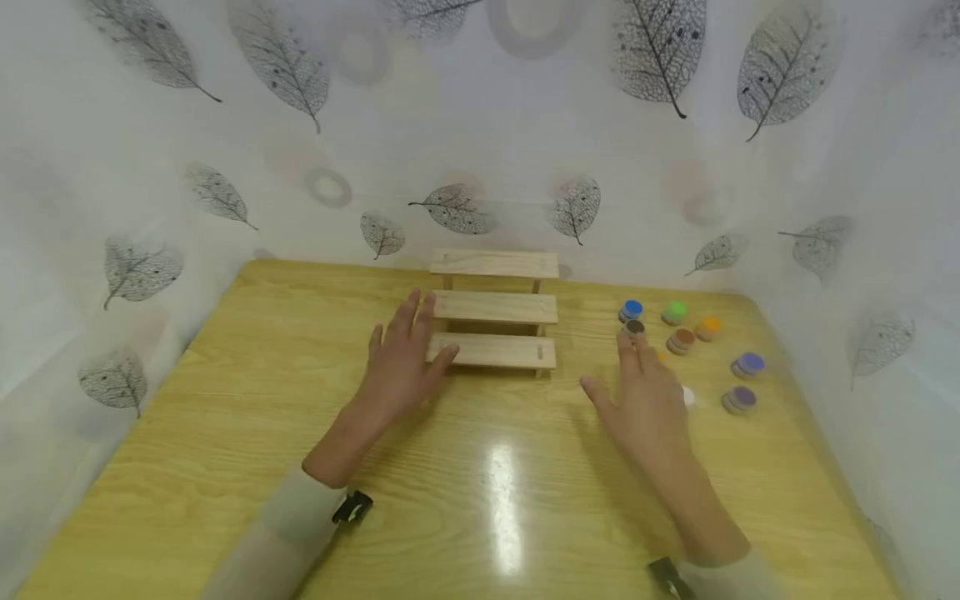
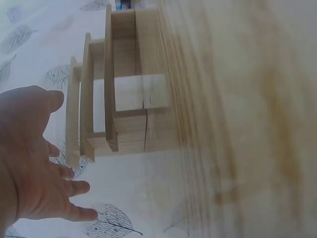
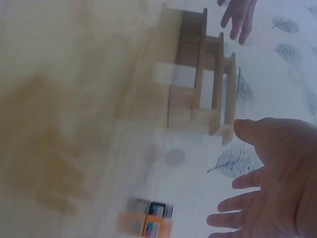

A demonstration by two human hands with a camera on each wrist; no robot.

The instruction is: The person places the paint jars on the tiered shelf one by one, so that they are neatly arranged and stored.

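Note:
A three-tier wooden step shelf [image 1: 493,307] stands at the back middle of the table. My left hand [image 1: 397,367] is spread at its left end, fingers overlapping the lower two steps in the head view. In the left wrist view that hand [image 2: 37,158] holds nothing, its fingers apart beside the shelf [image 2: 110,94]. My right hand [image 1: 651,408] hovers with extended fingers by small lidded jars; the fingertips overlap a dark-lidded jar [image 1: 634,327], and the hand partly hides a white-lidded jar [image 1: 687,397]. The right wrist view shows the right palm [image 3: 282,183] holding nothing.
More jars sit at the right: blue [image 1: 632,310], green [image 1: 675,312], orange [image 1: 708,327], brown [image 1: 681,340] and two purple-lidded ones, one a purple jar [image 1: 747,364]. A leaf-patterned white curtain [image 1: 480,125] encloses the wooden table [image 1: 262,350] at the back and sides.

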